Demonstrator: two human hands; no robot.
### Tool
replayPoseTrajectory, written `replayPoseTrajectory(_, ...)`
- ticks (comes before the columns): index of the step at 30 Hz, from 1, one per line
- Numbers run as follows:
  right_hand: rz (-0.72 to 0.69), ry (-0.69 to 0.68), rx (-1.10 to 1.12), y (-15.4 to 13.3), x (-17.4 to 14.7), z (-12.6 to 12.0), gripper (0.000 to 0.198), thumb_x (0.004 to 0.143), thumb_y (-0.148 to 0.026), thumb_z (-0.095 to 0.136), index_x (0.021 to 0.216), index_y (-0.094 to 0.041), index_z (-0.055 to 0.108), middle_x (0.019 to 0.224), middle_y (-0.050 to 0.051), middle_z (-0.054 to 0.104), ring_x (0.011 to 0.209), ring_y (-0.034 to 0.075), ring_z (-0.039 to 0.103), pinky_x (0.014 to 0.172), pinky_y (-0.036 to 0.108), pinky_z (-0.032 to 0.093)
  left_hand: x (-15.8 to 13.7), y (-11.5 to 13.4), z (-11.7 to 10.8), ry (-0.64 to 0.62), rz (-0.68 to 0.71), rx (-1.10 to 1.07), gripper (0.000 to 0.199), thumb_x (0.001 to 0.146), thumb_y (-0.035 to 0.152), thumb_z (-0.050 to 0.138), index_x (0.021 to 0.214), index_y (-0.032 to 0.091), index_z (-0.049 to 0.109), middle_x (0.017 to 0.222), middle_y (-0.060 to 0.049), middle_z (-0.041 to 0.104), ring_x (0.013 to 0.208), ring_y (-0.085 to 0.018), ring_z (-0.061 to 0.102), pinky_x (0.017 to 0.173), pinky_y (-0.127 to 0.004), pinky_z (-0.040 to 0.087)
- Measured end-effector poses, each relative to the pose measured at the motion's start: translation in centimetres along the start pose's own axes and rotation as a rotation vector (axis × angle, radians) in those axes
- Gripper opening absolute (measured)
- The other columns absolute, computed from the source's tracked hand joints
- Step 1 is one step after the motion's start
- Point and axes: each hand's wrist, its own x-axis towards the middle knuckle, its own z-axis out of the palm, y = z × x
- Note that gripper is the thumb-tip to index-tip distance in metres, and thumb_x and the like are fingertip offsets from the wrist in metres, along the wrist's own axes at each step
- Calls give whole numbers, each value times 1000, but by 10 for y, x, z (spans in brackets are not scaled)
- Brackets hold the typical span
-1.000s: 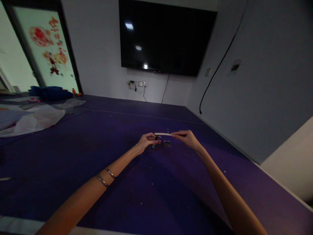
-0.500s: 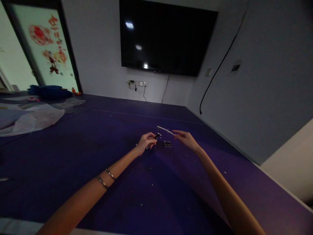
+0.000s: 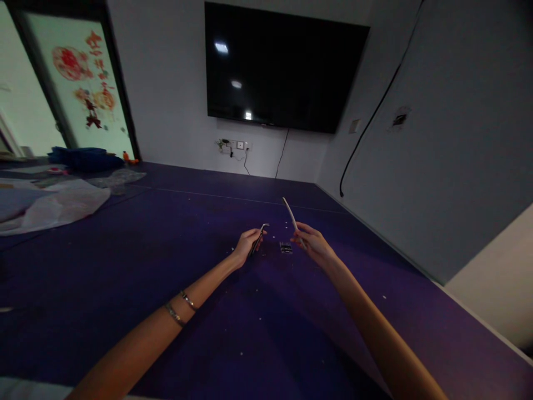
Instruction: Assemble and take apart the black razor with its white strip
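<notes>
While right fingers point(image 3: 307, 228) hold a strip point(image 3: 290, 214), dark board point(image 3: 286, 248) beside, television point(image 3: 287, 69) beyond

White stick point(image 3: 290, 213) — tilted, slightly curved.

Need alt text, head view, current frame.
The left hand holds a slim dark object with a pale tip; the right hand holds a thin, curved white stick. On the purple surface between them lies a small, dark rectangular piece.

Everything is dimly lit; bright reflections point(image 3: 221, 48) are caught in the television screen point(image 3: 287, 72), and the purple surface point(image 3: 270, 311) is softly shadowed.
</notes>
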Motion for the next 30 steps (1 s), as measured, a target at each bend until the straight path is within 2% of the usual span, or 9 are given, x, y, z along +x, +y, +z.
replayPoseTrajectory(3,76,-13,89,-1,-5,7,26,68,-17,58,93,-23,57,65,-3,55,50,9,55,49,22,45,0,0,2,-3,30,30,24,71,34,61,85,15,64,66,1,54,55,-8,49,50,-20,37)
replayPoseTrajectory(6,141,-46,121,1,-9,10,23,69,-15,56,91,-22,54,62,-4,50,42,7,46,36,18,34,-1,0,2,-16,50,59,22,70,30,62,87,16,63,72,0,57,60,-10,52,53,-22,40)
replayPoseTrajectory(8,174,-75,137,4,-11,10,24,67,-13,56,90,-21,53,63,-4,50,41,5,43,33,16,26,0,0,2,-29,53,65,22,71,28,62,88,15,61,75,-2,60,62,-11,54,56,-22,41)
replayPoseTrajectory(15,232,-185,133,2,-33,17,27,66,-18,61,92,-20,53,66,-2,53,42,4,39,35,16,18,4,-7,0,-15,119,71,21,69,27,61,85,14,60,67,0,57,55,-9,50,52,-22,38)
replayPoseTrajectory(20,268,-137,171,1,-58,26,37,63,-17,63,98,-20,51,63,-3,50,40,3,32,37,16,11,6,-13,1,-17,137,68,19,70,26,60,84,13,58,66,0,56,55,-8,48,52,-21,36)
replayPoseTrajectory(24,274,-109,234,6,-76,34,39,64,-20,62,101,-21,50,64,-3,50,41,3,30,39,17,10,5,-14,3,-21,159,50,20,70,26,61,84,13,58,66,1,55,54,-8,47,52,-21,36)
replayPoseTrajectory(30,227,-74,299,8,-75,43,41,61,-18,62,100,-20,51,65,-3,49,42,3,30,39,17,10,1,-10,8,-18,128,14,21,68,27,62,82,13,59,64,1,55,53,-7,47,52,-21,35)
